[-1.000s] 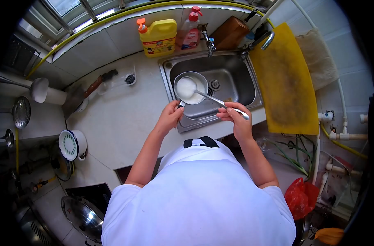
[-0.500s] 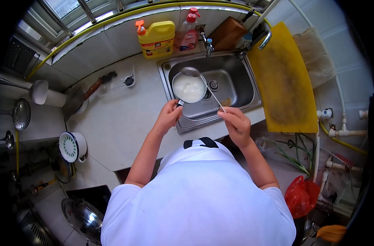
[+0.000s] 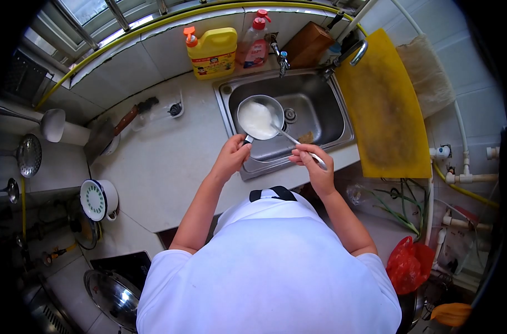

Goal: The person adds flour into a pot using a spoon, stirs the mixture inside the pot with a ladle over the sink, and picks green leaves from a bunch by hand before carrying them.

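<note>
Ladle (image 3: 293, 141) head, seen by the far rim of the pan (image 3: 278, 106) half a second ago, has gone down into the white contents (image 3: 255, 117); its handle now slants from the pan's near right side back to the right hand (image 3: 313, 162), whose thumb and fingers pinch it, with the tip jutting out past them. The pan has shifted slightly right.

Fingers of the left hand (image 3: 233, 156) are wrapped around the pan's black handle. The pan hangs over the left part of the sink (image 3: 318, 114), just inside the left rim; whether its base touches the basin cannot be told. Beyond it, the basin opens to the right, past the drain (image 3: 290, 115) to the right wall, with a brown scrap (image 3: 305, 137) near the front wall. Both hands are by the sink's front edge, well apart from each other.

At the back edge stand 2 bottles, yellow (image 3: 213, 54) and pink (image 3: 257, 50), and the blue-knobbed tap (image 3: 284, 60). Left of the sink, the counter (image 3: 170, 161) stretches to the cleaver (image 3: 111, 133) and enamel pot (image 3: 97, 199).
</note>
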Demonstrator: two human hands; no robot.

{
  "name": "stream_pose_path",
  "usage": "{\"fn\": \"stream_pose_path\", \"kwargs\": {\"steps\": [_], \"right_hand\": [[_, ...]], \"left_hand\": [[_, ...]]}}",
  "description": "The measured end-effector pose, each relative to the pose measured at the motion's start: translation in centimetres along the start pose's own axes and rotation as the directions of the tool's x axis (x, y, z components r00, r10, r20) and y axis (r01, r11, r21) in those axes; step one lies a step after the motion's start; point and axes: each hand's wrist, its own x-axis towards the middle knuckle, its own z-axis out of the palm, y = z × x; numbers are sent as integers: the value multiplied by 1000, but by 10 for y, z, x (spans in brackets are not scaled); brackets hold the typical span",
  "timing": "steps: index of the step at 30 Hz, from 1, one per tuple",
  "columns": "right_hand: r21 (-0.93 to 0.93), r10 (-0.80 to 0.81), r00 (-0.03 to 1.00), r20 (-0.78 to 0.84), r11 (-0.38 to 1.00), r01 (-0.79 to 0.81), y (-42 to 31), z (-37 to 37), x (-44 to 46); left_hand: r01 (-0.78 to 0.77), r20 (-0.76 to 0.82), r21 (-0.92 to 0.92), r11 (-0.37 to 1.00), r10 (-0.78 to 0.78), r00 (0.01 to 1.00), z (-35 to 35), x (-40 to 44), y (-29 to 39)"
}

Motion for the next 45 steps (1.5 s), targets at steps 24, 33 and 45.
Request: {"fn": "stream_pose_path", "kwargs": {"steps": [24, 33, 45], "right_hand": [[-325, -469, 881, 63, 825, 463, -28, -7, -10], [-608, -504, 746, 435, 447, 656, -22, 1, 0], [226, 208, 971, -115, 958, -178, -1, 12, -12]], "left_hand": [[12, -51, -7, 1000, -12, 999, -6, 2, -10], [23, -22, 9, 1000, -23, 999, -4, -1, -10], [35, -4, 15, 999, -35, 999, -6, -5, -13]]}}
